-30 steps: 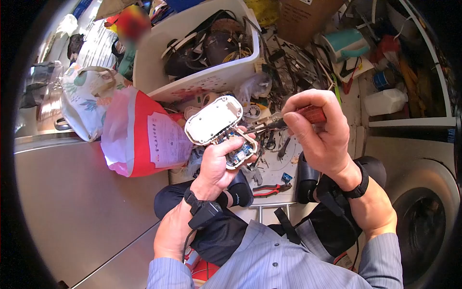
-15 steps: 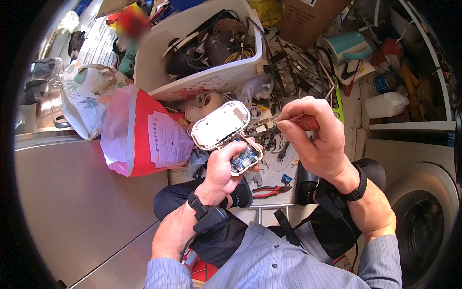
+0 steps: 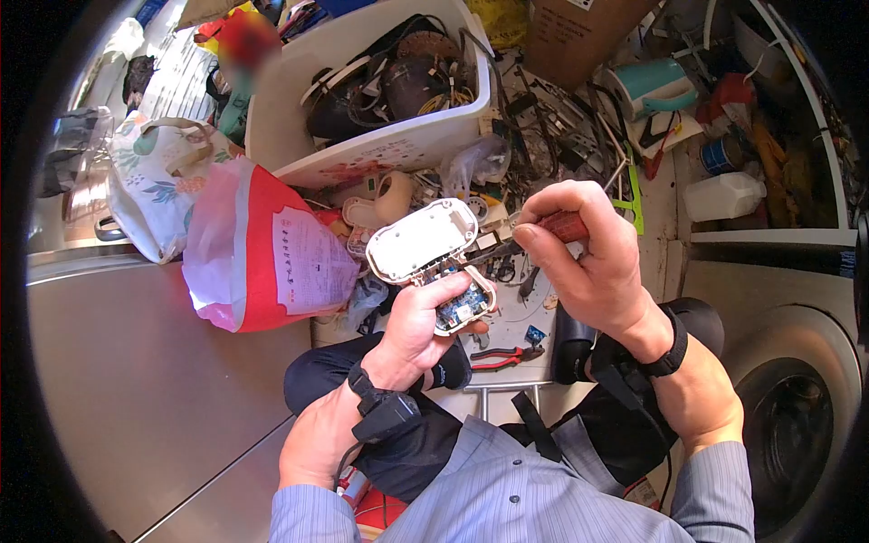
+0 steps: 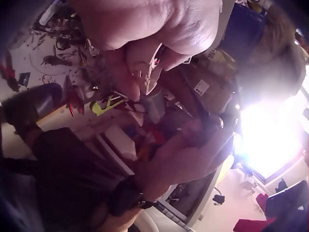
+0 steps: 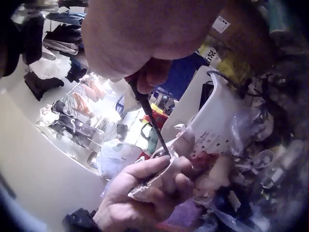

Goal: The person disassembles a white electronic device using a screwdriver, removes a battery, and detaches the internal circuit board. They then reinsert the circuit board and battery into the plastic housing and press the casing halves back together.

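An opened white plastic casing [image 3: 424,241] lies in the left hand [image 3: 416,330], which grips its lower half, thumb over a blue circuit board [image 3: 463,308]. The right hand [image 3: 593,262] pinches the red handle [image 3: 563,226] of a screwdriver between thumb and fingers. Its dark shaft [image 5: 155,126] runs down to the casing [image 5: 153,186] in the right wrist view, the tip at the edge beside the left thumb. From the left wrist view, the left hand [image 4: 145,24] hides most of the casing, and the right hand [image 4: 183,154] is dim.
Red-handled pliers [image 3: 507,358] and a small blue board [image 3: 535,334] lie between the feet. Beyond the hands are a white bin [image 3: 380,149] of cables and scattered parts. A red and white bag [image 3: 262,253] stands at left, a teal kettle [image 3: 654,88] at back right.
The casing and left hand have shifted slightly right and down in the head view. The right hand has moved a little left with the screwdriver, closer to the casing.
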`<action>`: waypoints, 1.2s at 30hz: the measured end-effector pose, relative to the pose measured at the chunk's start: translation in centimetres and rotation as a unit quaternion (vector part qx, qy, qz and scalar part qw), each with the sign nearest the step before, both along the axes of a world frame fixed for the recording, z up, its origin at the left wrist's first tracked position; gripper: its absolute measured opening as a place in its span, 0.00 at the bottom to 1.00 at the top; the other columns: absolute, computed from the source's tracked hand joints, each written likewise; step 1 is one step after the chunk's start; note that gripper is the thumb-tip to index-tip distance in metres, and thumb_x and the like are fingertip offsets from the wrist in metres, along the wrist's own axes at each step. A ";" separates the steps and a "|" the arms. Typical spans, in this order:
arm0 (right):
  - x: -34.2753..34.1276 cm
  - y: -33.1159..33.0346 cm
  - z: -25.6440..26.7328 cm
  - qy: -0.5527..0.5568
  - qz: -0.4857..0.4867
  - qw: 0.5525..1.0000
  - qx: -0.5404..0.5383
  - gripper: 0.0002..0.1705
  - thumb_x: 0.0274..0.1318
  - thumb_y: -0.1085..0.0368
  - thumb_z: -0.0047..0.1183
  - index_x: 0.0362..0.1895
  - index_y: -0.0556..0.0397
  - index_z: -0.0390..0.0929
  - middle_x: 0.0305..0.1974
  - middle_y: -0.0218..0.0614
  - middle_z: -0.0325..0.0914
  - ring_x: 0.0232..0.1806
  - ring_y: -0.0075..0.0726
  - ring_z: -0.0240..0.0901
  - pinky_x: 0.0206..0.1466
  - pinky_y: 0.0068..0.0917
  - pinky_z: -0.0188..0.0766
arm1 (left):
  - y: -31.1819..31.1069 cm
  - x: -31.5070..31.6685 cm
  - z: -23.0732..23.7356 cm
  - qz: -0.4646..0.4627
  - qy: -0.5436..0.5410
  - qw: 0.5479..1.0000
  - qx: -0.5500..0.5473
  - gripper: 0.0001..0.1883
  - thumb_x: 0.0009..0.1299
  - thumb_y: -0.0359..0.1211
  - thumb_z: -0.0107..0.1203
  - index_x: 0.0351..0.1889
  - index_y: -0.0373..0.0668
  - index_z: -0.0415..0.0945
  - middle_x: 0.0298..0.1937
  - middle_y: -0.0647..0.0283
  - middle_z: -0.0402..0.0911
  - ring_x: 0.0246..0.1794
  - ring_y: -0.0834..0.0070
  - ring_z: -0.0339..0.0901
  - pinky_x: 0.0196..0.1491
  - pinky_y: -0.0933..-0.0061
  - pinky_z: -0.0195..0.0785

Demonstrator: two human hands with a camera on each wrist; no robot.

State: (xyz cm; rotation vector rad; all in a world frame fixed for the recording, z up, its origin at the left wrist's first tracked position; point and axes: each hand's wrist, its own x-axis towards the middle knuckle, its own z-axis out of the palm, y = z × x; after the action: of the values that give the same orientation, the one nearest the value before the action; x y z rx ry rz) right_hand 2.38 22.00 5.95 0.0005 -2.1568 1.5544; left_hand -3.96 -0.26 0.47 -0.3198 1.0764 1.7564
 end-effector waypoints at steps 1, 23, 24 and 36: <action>0.0 0.0 -0.1 0.014 0.002 1.000 0.022 0.15 0.62 0.74 0.67 0.49 0.58 0.76 0.35 0.40 0.83 0.32 0.31 0.86 0.35 0.28 0.81 | 0.0 0.1 -0.1 0.002 0.006 1.000 -0.006 0.13 0.78 0.31 0.54 0.54 0.34 0.81 0.46 0.51 0.89 0.42 0.63 0.90 0.34 0.64 0.89; -0.3 0.8 0.0 -0.126 -0.030 0.991 -0.023 0.09 0.66 0.71 0.62 0.45 0.57 0.75 0.27 0.39 0.79 0.27 0.28 0.79 0.33 0.28 0.75 | -0.9 0.4 -0.7 -0.083 -0.082 0.993 -0.027 0.22 0.72 0.32 0.53 0.59 0.26 0.75 0.44 0.41 0.87 0.37 0.53 0.89 0.29 0.62 0.88; -0.4 1.0 -0.1 -0.148 -0.025 0.988 -0.039 0.08 0.66 0.71 0.61 0.45 0.58 0.75 0.27 0.38 0.79 0.27 0.26 0.78 0.32 0.27 0.74 | -1.0 0.5 -0.8 -0.080 -0.092 0.992 -0.024 0.22 0.72 0.31 0.54 0.60 0.26 0.75 0.43 0.42 0.87 0.36 0.54 0.89 0.26 0.64 0.87; -0.9 1.9 -0.4 -0.195 -0.003 0.974 -0.120 0.06 0.68 0.68 0.59 0.44 0.57 0.76 0.25 0.26 0.75 0.24 0.17 0.67 0.27 0.22 0.65 | -1.3 0.6 -0.4 -0.130 -0.047 0.989 -0.045 0.18 0.73 0.31 0.59 0.56 0.29 0.78 0.41 0.48 0.89 0.32 0.63 0.90 0.26 0.68 0.86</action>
State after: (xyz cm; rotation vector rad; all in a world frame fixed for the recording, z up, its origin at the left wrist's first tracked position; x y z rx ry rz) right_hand 1.52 23.87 5.52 -0.4226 -2.2271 1.9322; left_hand -3.35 -1.54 0.10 -0.3004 1.0804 1.4515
